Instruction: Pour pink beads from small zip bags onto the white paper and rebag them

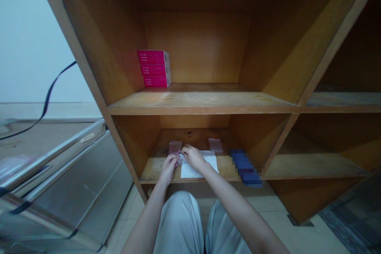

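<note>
Over the lower shelf, my left hand [169, 166] is closed on the edge of a small clear plastic bag [179, 159] with pinkish contents. My right hand [193, 155] reaches in from the other side, fingers bent and pinched at the same bag. What exactly lies under its fingertips is too small to make out. Beneath the right hand and wrist is a white sheet of paper [190, 171]. A flat clear bag with a reddish tint [175, 145] lies just behind my left hand. Farther right on the shelf rests another clear bag [215, 145].
Three stacked pink boxes [154, 69] stand on the upper shelf [202, 99]. A blurred-out blue item [245, 168] overhangs the lower shelf's front edge at right. A metal-framed glass case [74, 182] stands at left, with a dark strap [47, 99] above it.
</note>
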### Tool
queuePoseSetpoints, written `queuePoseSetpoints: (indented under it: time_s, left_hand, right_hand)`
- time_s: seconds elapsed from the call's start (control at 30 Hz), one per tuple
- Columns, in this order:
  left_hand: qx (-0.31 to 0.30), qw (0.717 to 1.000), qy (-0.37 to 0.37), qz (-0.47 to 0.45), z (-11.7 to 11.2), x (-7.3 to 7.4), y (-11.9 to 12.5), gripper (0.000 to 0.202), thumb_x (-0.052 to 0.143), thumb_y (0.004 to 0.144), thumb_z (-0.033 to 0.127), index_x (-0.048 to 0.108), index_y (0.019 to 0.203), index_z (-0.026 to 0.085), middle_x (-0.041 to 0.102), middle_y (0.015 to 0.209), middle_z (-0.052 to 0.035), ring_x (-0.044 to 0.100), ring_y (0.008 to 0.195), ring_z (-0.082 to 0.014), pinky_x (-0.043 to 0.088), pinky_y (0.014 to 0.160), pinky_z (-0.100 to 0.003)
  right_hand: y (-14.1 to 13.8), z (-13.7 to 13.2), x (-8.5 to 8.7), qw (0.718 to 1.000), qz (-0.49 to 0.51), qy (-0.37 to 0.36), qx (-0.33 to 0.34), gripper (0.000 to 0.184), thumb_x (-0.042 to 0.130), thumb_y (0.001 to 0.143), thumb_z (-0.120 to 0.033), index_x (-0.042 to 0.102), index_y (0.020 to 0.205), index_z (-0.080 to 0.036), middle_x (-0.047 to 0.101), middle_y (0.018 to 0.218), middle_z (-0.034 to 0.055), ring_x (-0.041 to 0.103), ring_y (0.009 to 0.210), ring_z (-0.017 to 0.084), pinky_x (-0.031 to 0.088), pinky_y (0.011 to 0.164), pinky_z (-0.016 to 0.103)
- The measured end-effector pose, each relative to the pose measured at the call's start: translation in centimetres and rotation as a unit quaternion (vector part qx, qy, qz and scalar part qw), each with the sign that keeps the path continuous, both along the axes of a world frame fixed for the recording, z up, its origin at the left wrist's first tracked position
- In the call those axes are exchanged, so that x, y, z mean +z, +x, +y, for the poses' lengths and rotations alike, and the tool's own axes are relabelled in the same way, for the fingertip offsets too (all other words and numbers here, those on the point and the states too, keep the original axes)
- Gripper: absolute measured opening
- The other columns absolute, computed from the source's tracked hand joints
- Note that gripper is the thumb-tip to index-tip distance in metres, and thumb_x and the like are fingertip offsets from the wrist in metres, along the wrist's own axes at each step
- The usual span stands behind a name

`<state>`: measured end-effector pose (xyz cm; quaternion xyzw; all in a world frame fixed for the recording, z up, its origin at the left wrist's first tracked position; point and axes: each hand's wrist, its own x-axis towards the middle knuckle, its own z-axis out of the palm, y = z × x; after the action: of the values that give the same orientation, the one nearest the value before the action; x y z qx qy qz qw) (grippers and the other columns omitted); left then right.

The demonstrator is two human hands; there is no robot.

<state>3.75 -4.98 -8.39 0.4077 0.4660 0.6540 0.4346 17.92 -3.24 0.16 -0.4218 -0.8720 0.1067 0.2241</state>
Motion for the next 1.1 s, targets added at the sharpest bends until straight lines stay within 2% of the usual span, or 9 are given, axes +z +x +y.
queuePoseSetpoints:
  time_s: [0.07,0.13,0.27,0.37,0.57,0.77,0.9,1.0,1.1]
  left_hand:
    - [-0.009,1.000,0.002,0.006,-0.1,0.2,0.1,0.018,0.065,0.061,0.030,0.059,0.060,0.013,0.052,0.059,0.0013,0.046,0.054,-0.0071,0.033,0.050,-0.018]
    - [-0.021,1.000,-0.003,-0.007,-0.3,0.6,0.1,0.019,0.066,0.061,0.032,0.060,0.062,0.013,0.053,0.061,0.0011,0.046,0.054,-0.0070,0.033,0.049,-0.018]
    - [-0.018,0.997,0.000,-0.082,-0.6,1.6,0.3,0.033,0.065,0.062,0.034,0.058,0.091,0.019,0.059,0.083,-0.0009,0.052,0.061,-0.0078,0.035,0.051,-0.018]
    - [-0.021,0.990,0.002,-0.142,-0.5,2.0,0.2,0.041,0.062,0.065,0.033,0.051,0.104,0.024,0.058,0.092,-0.0013,0.055,0.064,-0.0073,0.039,0.052,-0.018]
    - [-0.050,0.975,-0.012,-0.218,-0.4,1.9,0.0,0.030,0.061,0.067,0.027,0.052,0.095,0.019,0.056,0.073,0.0012,0.054,0.057,-0.0059,0.040,0.050,-0.017]
    - [-0.079,0.963,-0.047,-0.252,-0.7,2.4,0.0,0.019,0.061,0.068,0.030,0.050,0.072,0.015,0.056,0.061,0.0011,0.052,0.050,-0.0059,0.040,0.048,-0.017]
    - [-0.107,0.967,-0.070,-0.221,-0.7,2.2,-0.1,0.025,0.054,0.071,0.039,0.050,0.075,0.014,0.058,0.055,-0.0018,0.051,0.044,-0.0081,0.032,0.038,-0.017]
    - [-0.114,0.976,-0.042,-0.178,-0.8,2.0,-0.1,0.021,0.059,0.069,0.031,0.050,0.077,0.014,0.059,0.056,-0.0007,0.049,0.043,-0.0065,0.033,0.040,-0.016]
    - [-0.153,0.978,-0.020,-0.139,-1.0,2.2,0.1,0.024,0.064,0.065,0.022,0.052,0.084,0.014,0.063,0.070,-0.0019,0.050,0.047,-0.0053,0.035,0.044,-0.016]
  right_hand:
    - [0.3,0.2,0.1,0.999,-0.010,-0.018,0.036,0.024,0.044,0.075,-0.009,0.065,0.082,-0.019,0.063,0.090,0.0074,0.057,0.083,0.016,0.036,0.071,0.021]
    - [0.5,0.5,0.1,0.999,-0.001,-0.033,0.039,0.024,0.046,0.073,-0.008,0.066,0.079,-0.019,0.065,0.086,0.0067,0.057,0.080,0.016,0.036,0.069,0.021]
    - [1.1,1.3,-0.1,0.993,0.092,-0.073,0.027,0.022,0.047,0.073,-0.013,0.067,0.065,-0.016,0.066,0.063,0.0034,0.055,0.057,0.012,0.035,0.055,0.019]
    - [1.6,2.0,-0.5,0.974,0.182,-0.130,0.022,0.019,0.052,0.073,-0.024,0.068,0.066,-0.015,0.064,0.056,0.0013,0.050,0.047,0.010,0.032,0.046,0.018]
    - [2.1,2.3,-0.9,0.936,0.276,-0.219,-0.009,0.032,0.058,0.067,-0.042,0.068,0.069,-0.011,0.062,0.052,0.0034,0.049,0.040,0.009,0.033,0.040,0.018]
    - [2.1,2.6,-0.7,0.902,0.338,-0.265,-0.034,0.036,0.061,0.063,-0.044,0.067,0.067,-0.009,0.061,0.051,0.0051,0.049,0.040,0.009,0.032,0.038,0.017]
    - [1.8,3.0,-0.1,0.876,0.389,-0.279,-0.055,0.034,0.064,0.059,-0.043,0.066,0.064,-0.009,0.062,0.055,0.0057,0.051,0.042,0.009,0.032,0.039,0.018]
    - [1.6,2.8,0.4,0.860,0.415,-0.290,-0.065,0.034,0.065,0.058,-0.043,0.065,0.063,-0.009,0.062,0.055,0.0051,0.051,0.042,0.009,0.031,0.038,0.018]
    - [1.3,2.3,0.7,0.857,0.410,-0.307,-0.052,0.034,0.066,0.057,-0.044,0.064,0.060,-0.010,0.060,0.050,0.0037,0.048,0.039,0.008,0.029,0.037,0.018]
